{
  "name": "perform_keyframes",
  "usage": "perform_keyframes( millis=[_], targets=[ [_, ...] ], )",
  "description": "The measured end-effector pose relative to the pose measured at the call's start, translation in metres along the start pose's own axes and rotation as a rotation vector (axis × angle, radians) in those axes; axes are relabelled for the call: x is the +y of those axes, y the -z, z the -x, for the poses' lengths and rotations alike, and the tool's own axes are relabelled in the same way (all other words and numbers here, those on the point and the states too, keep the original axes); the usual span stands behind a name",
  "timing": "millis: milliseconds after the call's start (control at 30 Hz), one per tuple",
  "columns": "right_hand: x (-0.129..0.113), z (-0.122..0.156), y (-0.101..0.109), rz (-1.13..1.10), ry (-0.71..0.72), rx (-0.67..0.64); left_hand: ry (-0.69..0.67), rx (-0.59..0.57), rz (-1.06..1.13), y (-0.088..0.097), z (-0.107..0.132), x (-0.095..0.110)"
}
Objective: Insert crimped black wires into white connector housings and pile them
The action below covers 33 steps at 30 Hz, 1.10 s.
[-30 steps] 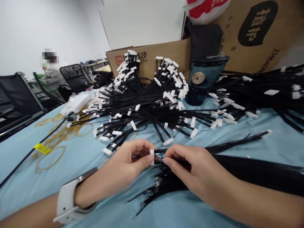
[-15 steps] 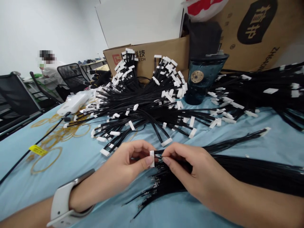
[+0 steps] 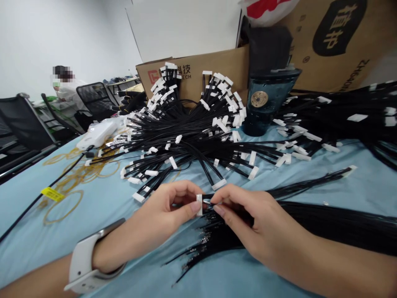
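Note:
My left hand point(image 3: 161, 217) pinches a small white connector point(image 3: 199, 204) between thumb and forefinger; a white watch sits on that wrist. My right hand point(image 3: 248, 221) pinches a thin black wire point(image 3: 208, 202) whose metal tip meets the connector. Both hands hover just above a bundle of loose black wires point(image 3: 325, 223) with bare metal ends, lying on the blue table cover point(image 3: 108, 203). Behind them spreads a big heap of finished black wires with white connectors point(image 3: 186, 124).
A dark teal cup point(image 3: 266, 103) stands behind the heap, with cardboard boxes point(image 3: 325, 45) at the back. More wire bundles point(image 3: 347, 116) lie right. Rubber bands point(image 3: 77, 174), a white device point(image 3: 96, 134) and a yellow-tagged cable point(image 3: 52, 193) lie left. A seated person point(image 3: 66, 89) is far left.
The hands stay pinched together at the connector, with only slight shifts. The view has moved a little.

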State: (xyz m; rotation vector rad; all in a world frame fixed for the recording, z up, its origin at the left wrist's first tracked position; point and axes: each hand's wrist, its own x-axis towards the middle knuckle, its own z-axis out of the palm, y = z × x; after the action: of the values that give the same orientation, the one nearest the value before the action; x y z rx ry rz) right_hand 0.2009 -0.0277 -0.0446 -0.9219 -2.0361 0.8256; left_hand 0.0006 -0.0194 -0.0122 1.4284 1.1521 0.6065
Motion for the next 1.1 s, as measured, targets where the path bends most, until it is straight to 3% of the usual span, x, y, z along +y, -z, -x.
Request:
perform_keyframes(
  millis=[200, 433, 733, 1100],
  targets=[
    [0.0034, 0.0013, -0.0015, 0.022, 0.034, 0.038, 0.007, 0.015, -0.005, -0.0005, 0.0001, -0.0003],
    [0.0051, -0.0017, -0.0056, 0.063, 0.045, 0.175, -0.007, 0.022, -0.001, 0.0005, 0.0024, 0.002],
    [0.0015, -0.0004, 0.0019, 0.088, 0.197, 0.296, -0.037, 0.017, -0.017, 0.0027, 0.0046, 0.0016],
    [0.0036, 0.0019, -0.0003, 0.116, 0.264, 0.128, 0.032, 0.009, 0.016, 0.0003, 0.0053, 0.004]
  ],
)
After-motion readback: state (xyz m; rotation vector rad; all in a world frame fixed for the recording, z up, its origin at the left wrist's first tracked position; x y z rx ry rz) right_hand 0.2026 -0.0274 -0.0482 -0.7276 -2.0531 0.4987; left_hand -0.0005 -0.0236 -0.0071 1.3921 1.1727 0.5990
